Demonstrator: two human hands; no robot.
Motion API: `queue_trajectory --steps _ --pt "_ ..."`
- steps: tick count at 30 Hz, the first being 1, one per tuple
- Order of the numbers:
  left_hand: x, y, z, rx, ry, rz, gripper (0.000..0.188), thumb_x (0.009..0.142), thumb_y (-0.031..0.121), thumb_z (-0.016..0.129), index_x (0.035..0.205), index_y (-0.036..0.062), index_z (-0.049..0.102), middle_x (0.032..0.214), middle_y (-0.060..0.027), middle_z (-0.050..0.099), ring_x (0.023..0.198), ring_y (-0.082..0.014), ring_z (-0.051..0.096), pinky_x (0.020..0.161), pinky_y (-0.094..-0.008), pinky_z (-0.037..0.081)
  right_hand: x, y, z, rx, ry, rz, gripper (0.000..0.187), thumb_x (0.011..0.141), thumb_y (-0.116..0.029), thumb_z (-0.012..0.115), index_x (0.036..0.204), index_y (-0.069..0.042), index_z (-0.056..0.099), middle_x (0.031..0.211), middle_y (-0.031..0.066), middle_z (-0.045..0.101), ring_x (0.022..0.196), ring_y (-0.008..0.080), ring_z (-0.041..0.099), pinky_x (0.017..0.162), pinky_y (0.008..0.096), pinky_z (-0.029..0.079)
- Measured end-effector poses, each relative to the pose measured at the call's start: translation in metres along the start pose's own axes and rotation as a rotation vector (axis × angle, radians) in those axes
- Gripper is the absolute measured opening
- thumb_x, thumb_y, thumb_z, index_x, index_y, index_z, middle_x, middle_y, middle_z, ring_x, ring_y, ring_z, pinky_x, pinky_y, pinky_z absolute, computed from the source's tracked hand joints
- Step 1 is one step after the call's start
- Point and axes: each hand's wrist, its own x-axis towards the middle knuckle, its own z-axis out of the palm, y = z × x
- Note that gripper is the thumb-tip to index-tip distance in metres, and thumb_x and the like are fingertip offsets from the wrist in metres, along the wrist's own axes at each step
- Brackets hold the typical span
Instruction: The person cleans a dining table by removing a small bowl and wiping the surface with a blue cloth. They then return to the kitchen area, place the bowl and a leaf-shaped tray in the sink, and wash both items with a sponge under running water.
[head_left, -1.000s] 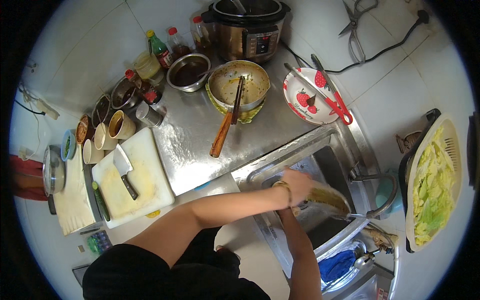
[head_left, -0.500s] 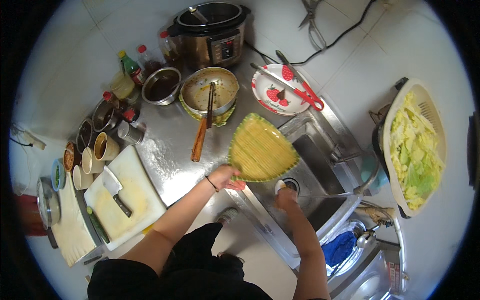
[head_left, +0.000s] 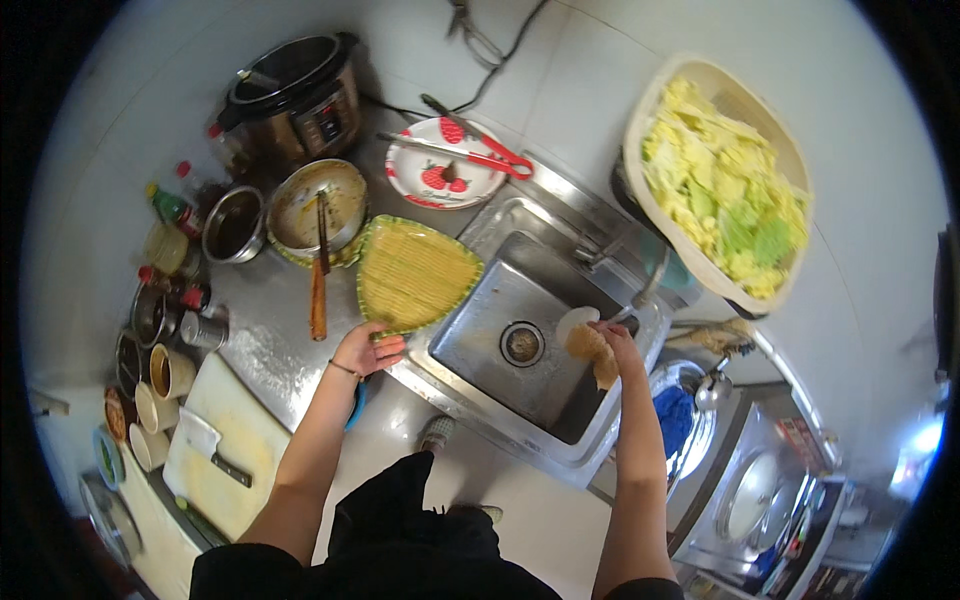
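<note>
A yellow, rounded-triangular plate (head_left: 416, 275) with a green rim and ribbed surface lies beside the sink's left edge. My left hand (head_left: 370, 350) is at its lower left corner, thumb over the rim and the other fingers stretched below it. Over the right side of the sink (head_left: 500, 310), my right hand (head_left: 617, 345) is closed on a tan, soft-looking piece (head_left: 592, 348). A white rounded part (head_left: 577, 322) shows at its upper end; I cannot tell whether they are one thing.
Behind the plate stand a pan (head_left: 290, 225) with chopsticks and a multicooker (head_left: 290, 100). Tongs (head_left: 490, 155) rest on a strawberry-patterned plate (head_left: 410, 178). A basket (head_left: 650, 185) of cut cabbage is at the right. A cleaver (head_left: 215, 450) lies on a cutting board (head_left: 250, 420) at the left.
My right hand has moved right across the sink with the tan and white piece, uncovering the drain. The yellow plate sits closer to the pan. The whole view has swung right.
</note>
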Motion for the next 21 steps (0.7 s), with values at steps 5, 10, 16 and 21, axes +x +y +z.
queue_trajectory --steps 5,10,16,21 --pt "-0.027 -0.019 0.007 0.053 -0.098 0.009 0.027 0.081 0.033 0.051 0.086 0.0067 0.055 0.079 -0.0083 0.062 0.076 -0.0247 0.060 0.073 -0.0427 0.047 -0.005 0.037 -0.020 0.346 0.015 0.011 0.022 0.082 -0.015 0.051 0.098 0.000 0.056 0.091 0.0050 0.060 0.084 0.0141 0.056 0.077 0.0260 0.044" --pt "-0.055 -0.042 0.019 0.147 -0.221 -0.027 0.021 0.082 0.028 0.051 0.087 0.0082 0.057 0.079 -0.0083 0.063 0.077 -0.0232 0.061 0.075 -0.0434 0.046 -0.021 0.018 -0.002 0.504 0.054 -0.009 0.018 0.079 -0.017 0.057 0.085 0.000 0.061 0.079 0.0014 0.060 0.072 0.0102 0.055 0.065 0.0223 0.044" --pt "-0.050 -0.060 0.093 0.500 -0.267 -0.003 0.021 0.079 0.026 0.054 0.091 0.0081 0.055 0.080 -0.0046 0.059 0.075 -0.0155 0.058 0.069 -0.0333 0.047 -0.045 -0.009 0.017 -0.027 0.059 -0.081 0.020 0.074 -0.021 0.061 0.074 -0.001 0.062 0.067 0.0035 0.060 0.061 0.0107 0.052 0.058 0.0233 0.040" --pt "0.008 -0.089 0.191 0.927 -0.330 0.191 0.029 0.081 0.028 0.053 0.103 0.0095 0.053 0.085 0.0007 0.057 0.074 -0.0094 0.054 0.063 -0.0240 0.044 -0.059 -0.032 0.046 -0.647 0.290 -0.349 0.020 0.071 -0.024 0.059 0.067 -0.004 0.061 0.061 0.0130 0.055 0.054 0.0231 0.055 0.051 0.0316 0.043"
